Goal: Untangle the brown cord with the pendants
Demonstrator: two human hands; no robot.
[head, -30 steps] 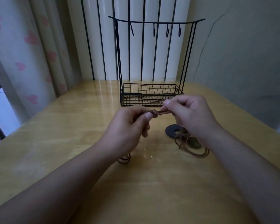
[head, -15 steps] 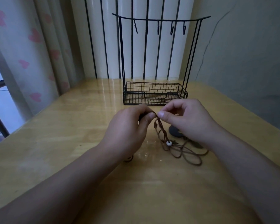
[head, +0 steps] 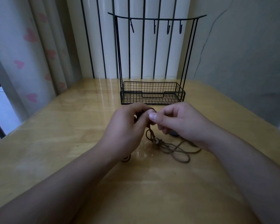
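Brown cord front and centre, held up between both hands above the wooden table. The left hand has its fingers curled round a bunch of cord, thumb tip up at the top. The right hand pinches the same strand, its thumb tip touching the left thumb. From the pinch the cord drops in a twisted run to a small pale bead just below the hands, then spreads in loose loops on the table under the right wrist. A short loop peeks out beneath the left wrist. Something dark sits half hidden under the right hand; can't tell what. Beyond the knuckles stands a black wire rack with hooks along its top bar.
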